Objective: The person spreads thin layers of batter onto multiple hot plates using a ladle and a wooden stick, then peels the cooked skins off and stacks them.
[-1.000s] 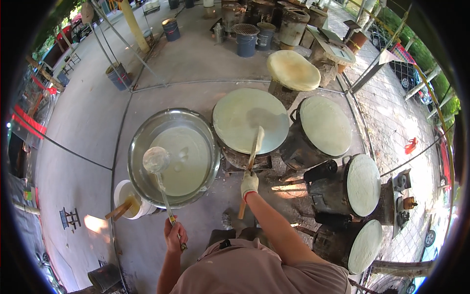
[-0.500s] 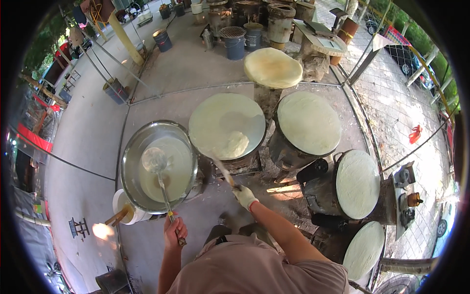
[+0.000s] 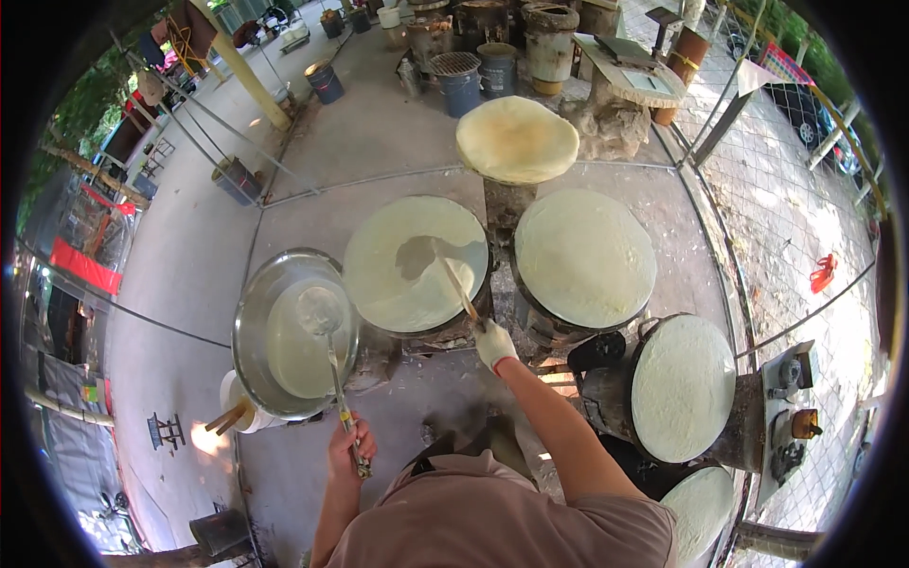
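"Start at the left?"

"One white bucket point(image 3: 258, 423) with wooden sticks point(image 3: 230, 417) in it, partly hidden by one steel basin point(image 3: 254, 331) of pale batter point(image 3: 284, 355)."

"And the left hand point(image 3: 350, 448)?"

"Bare, closed round the handle of one ladle point(image 3: 320, 310), its bowl over the basin."

"Next?"

"A batter-coated griddle point(image 3: 383, 284), just beside the basin. One wooden spreader point(image 3: 456, 276) slants onto it; the gloved right hand point(image 3: 495, 345) grasps its handle (the cuff is edged in red)."

"Any lettering?"

"Behind, two blue buckets point(image 3: 457, 97); the right one bears pale marks, too small to read."

"Further right?"

"One round yellowish slab point(image 3: 518, 139) beyond, then three more coated griddles point(image 3: 585, 257), four altogether. A black cylinder point(image 3: 597, 350) juts between the second and third."
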Demonstrator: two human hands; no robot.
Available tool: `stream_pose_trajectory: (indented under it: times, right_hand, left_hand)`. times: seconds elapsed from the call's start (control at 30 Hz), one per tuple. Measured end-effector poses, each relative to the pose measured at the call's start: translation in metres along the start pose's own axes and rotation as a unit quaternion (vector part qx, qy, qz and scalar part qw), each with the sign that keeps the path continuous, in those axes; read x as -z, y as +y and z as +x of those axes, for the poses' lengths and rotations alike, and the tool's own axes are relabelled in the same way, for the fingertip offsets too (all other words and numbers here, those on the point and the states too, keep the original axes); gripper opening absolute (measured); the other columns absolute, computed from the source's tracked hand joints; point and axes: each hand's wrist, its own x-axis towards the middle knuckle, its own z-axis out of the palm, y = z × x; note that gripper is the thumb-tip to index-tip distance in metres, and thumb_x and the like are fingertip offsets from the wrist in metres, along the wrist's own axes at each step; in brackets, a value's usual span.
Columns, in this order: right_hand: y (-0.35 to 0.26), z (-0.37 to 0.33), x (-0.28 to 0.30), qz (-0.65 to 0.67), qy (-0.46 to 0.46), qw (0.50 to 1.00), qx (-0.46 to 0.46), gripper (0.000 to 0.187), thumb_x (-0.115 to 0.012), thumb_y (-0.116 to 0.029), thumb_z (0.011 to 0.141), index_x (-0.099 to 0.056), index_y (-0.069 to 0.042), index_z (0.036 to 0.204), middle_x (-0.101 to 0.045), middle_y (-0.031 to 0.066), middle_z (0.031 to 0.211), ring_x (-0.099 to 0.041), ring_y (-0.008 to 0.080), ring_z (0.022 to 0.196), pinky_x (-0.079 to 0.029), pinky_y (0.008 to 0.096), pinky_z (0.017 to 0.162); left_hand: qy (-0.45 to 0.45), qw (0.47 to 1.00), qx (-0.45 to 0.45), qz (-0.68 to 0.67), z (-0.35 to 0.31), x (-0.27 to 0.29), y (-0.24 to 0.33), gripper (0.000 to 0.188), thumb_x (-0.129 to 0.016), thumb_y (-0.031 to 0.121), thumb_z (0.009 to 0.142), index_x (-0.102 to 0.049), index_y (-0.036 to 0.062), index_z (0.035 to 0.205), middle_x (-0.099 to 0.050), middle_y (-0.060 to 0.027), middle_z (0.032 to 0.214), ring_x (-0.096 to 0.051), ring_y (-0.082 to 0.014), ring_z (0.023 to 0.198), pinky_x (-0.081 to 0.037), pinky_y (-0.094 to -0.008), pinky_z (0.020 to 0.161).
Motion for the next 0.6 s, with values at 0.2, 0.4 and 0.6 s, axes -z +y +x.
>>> stream_pose_trajectory:
  times: [0.2,0.4,0.6]
  right_hand:
    - [0.019,-0.085,0.001,0.039,-0.221,0.97,0.089,0.033,-0.053,-0.032,0.09,-0.06,-0.002,0.103,-0.064,0.0235,0.097,-0.06,0.0413,0.094,-0.048,0.045,0.079]
    - [0.025,-0.021,0.004,0.025,0.061,0.998,0.022,0.033,-0.047,-0.035,0.093,-0.059,-0.009,0.109,-0.065,0.0222,0.088,-0.061,0.0414,0.087,-0.048,0.0494,0.074]
    - [-0.044,0.057,0.004,0.062,0.029,0.998,0.012,0.043,-0.049,-0.034,0.089,-0.052,-0.015,0.127,-0.064,0.0185,0.107,-0.06,0.0364,0.1,-0.047,0.0425,0.083]
  left_hand:
    - [-0.012,1.0,0.001,-0.01,0.014,0.01,0.012,0.027,-0.059,0.013,0.087,-0.048,0.0079,0.11,-0.048,-0.0042,0.087,-0.044,-0.0139,0.06,-0.04,-0.0263,0.047]
    - [-0.039,0.999,0.018,-0.02,0.024,0.026,0.032,0.026,-0.057,0.012,0.088,-0.048,0.0071,0.112,-0.048,-0.0048,0.088,-0.044,-0.0145,0.062,-0.04,-0.0263,0.047]
    - [-0.034,0.999,0.042,-0.006,0.028,0.037,0.05,0.027,-0.059,0.013,0.086,-0.048,0.0074,0.11,-0.049,-0.0044,0.088,-0.044,-0.0137,0.06,-0.038,-0.0255,0.046]
